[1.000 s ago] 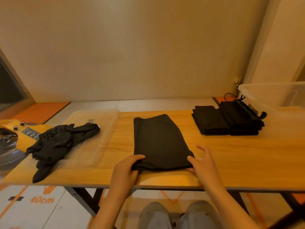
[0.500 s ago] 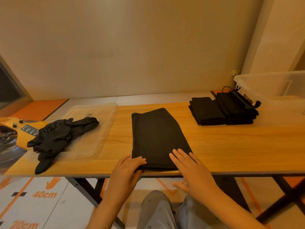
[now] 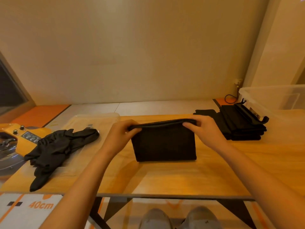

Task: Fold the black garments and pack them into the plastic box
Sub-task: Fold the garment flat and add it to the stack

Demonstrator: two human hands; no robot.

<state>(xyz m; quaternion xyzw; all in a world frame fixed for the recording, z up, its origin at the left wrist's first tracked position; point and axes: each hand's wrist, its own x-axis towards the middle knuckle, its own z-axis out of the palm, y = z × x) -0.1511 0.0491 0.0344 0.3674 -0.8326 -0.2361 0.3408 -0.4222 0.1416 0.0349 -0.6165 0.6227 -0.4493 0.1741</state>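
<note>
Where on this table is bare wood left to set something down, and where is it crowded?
Bare: the near strip of table between the half-folded garment and the front edge, and the right end in front of the folded stack. Crowded: the left end, crumpled garment on a clear tray, and the far right corner, stack beside plastic box.

Between the left hand point(image 3: 121, 134) and right hand point(image 3: 204, 129) a folded garment point(image 3: 165, 144) lay on the table point(image 3: 181, 177). Left of the left hand a crumpled garment point(image 3: 56, 146) lay on a lid point(image 3: 105, 118); right of the right hand sat a stack point(image 3: 241, 128), the plastic box point(image 3: 272, 98) behind it.
</note>
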